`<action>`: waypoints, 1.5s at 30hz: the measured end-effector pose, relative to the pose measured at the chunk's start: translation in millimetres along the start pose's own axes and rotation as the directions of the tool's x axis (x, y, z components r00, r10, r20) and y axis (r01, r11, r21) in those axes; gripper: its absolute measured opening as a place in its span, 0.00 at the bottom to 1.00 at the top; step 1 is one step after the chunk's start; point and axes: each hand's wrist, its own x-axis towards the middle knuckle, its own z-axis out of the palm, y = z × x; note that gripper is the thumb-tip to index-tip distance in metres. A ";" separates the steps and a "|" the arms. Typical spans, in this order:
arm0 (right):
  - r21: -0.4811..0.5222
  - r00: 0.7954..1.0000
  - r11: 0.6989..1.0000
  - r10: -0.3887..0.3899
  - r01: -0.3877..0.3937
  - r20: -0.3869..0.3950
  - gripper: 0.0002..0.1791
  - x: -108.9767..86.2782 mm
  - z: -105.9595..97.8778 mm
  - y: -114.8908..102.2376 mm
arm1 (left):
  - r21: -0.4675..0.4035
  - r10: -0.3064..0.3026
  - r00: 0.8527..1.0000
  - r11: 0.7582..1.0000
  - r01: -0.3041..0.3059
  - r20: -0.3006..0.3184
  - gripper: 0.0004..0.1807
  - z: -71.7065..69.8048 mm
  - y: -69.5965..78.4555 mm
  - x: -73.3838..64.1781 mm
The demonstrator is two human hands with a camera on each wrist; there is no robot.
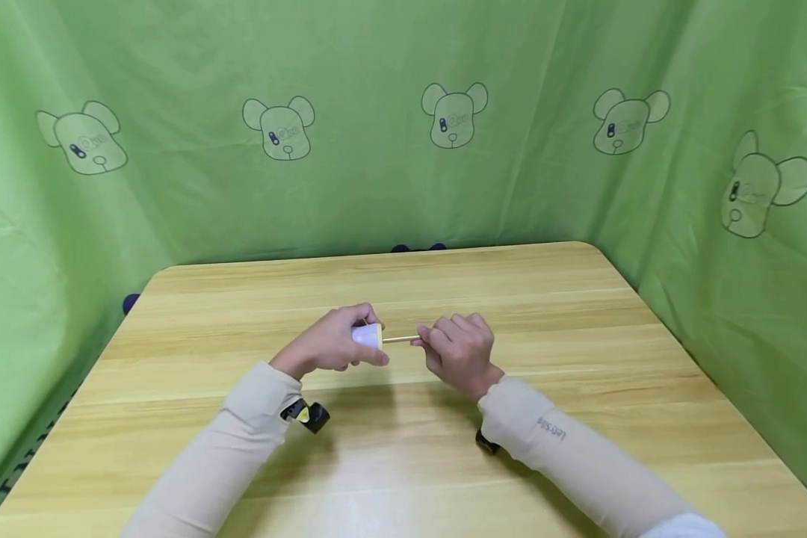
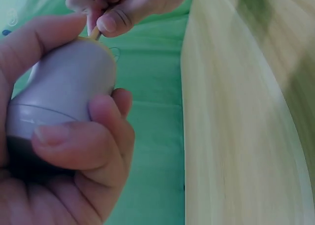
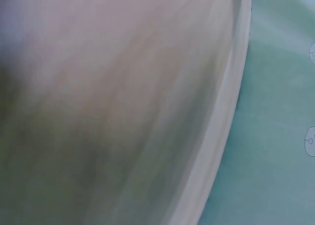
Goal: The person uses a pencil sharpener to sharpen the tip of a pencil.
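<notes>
My left hand (image 1: 329, 342) grips a pale lilac pencil sharpener (image 1: 366, 335) with a yellow rim, held sideways over the wooden table. In the left wrist view, fingers and thumb wrap round its smooth rounded body (image 2: 69, 80), which has a seam and a dark lower end partly hidden in the palm. A thin yellowish pencil (image 1: 400, 340) runs from the rimmed end to my right hand (image 1: 462, 350). That hand pinches the pencil between thumb and curled fingers; its far end is hidden there. The right wrist view shows neither hand.
The wooden table (image 1: 578, 359) extends under both arms. Green curtains (image 1: 370, 194) printed with bear heads surround its back and sides. Black wrist cameras (image 1: 317, 417) stick out below the beige sleeves.
</notes>
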 end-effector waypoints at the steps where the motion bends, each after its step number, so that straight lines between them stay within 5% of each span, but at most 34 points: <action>1: 0.004 1.000 1.000 -0.006 0.006 0.006 0.22 0.4 -0.1 -0.1 | 0.024 0.012 1.000 1.000 -0.012 -0.009 0.21 0.9 -1.7 0.2; 6: 0.051 0.993 0.998 0.018 -0.024 0.115 0.23 5.1 -4.3 -2.6 | 0.129 0.108 0.993 0.986 -0.101 -0.047 0.20 4.3 -10.1 -0.7; 9: 0.077 0.967 0.992 0.079 -0.100 0.242 0.23 10.8 -7.8 -5.2 | 0.163 0.153 0.985 0.977 -0.138 -0.085 0.21 4.4 -12.7 -2.5; 12: 0.082 0.915 0.977 0.153 -0.197 0.373 0.24 17.9 -11.2 -7.3 | 0.201 0.188 0.974 0.966 -0.161 -0.124 0.22 4.3 -13.8 -3.4; 16: 0.063 0.811 0.943 0.244 -0.325 0.532 0.17 27.3 -15.6 -9.4 | 0.260 0.224 0.962 0.949 -0.179 -0.156 0.23 5.6 -15.3 -3.1; 19: 0.053 0.694 0.899 0.297 -0.435 0.655 0.14 34.5 -18.4 -9.6 | 0.312 0.250 0.952 0.932 -0.187 -0.176 0.23 7.5 -16.8 -3.3; 25: 0.017 0.372 0.724 0.335 -0.689 0.866 0.18 52.2 -22.9 -3.9 | 0.460 0.357 0.913 0.856 -0.235 -0.199 0.24 12.6 -18.7 -4.4; 26: 0.017 0.319 0.679 0.323 -0.734 0.891 0.19 54.8 -23.3 -2.1 | 0.492 0.388 0.899 0.834 -0.250 -0.201 0.25 13.8 -19.2 -4.5; 29: 0.007 0.162 0.484 0.281 -0.875 0.946 0.19 60.8 -24.1 4.6 | 0.595 0.515 0.837 0.737 -0.321 -0.186 0.26 18.1 -20.2 -4.1; 31: -0.024 0.088 0.392 0.266 -0.919 0.960 0.19 63.4 -24.8 8.7 | 0.641 0.583 0.793 0.680 -0.356 -0.178 0.26 20.8 -20.5 -3.5; 32: -0.038 0.068 0.377 0.265 -0.926 0.962 0.19 64.3 -25.3 10.3 | 0.656 0.606 0.776 0.660 -0.367 -0.175 0.26 22.0 -20.2 -3.1; 33: -0.044 0.071 0.392 0.276 -0.919 0.959 0.18 65.0 -25.6 11.5 | 0.661 0.616 0.768 0.653 -0.371 -0.177 0.26 22.7 -19.7 -2.5; 34: -0.046 0.095 0.442 0.292 -0.896 0.952 0.18 65.5 -25.9 12.2 | 0.655 0.609 0.770 0.662 -0.363 -0.189 0.26 23.0 -19.2 -2.0; 36: -0.033 0.180 0.554 0.325 -0.832 0.929 0.14 63.8 -26.0 11.9 | 0.623 0.571 0.792 0.705 -0.339 -0.216 0.26 22.3 -17.8 -1.0; 40: 0.052 0.459 0.759 0.335 -0.649 0.823 0.06 52.8 -25.3 7.9 | 0.535 0.465 0.850 0.797 -0.280 -0.247 0.25 18.1 -14.0 1.2; 43: 0.116 0.672 0.876 0.267 -0.468 0.691 0.05 40.7 -23.5 5.3 | 0.472 0.398 0.883 0.846 -0.248 -0.248 0.25 14.3 -11.2 2.5; 45: 0.116 0.785 0.933 0.214 -0.341 0.581 0.05 33.0 -21.2 4.4 | 0.432 0.358 0.901 0.872 -0.229 -0.246 0.25 12.4 -9.4 3.1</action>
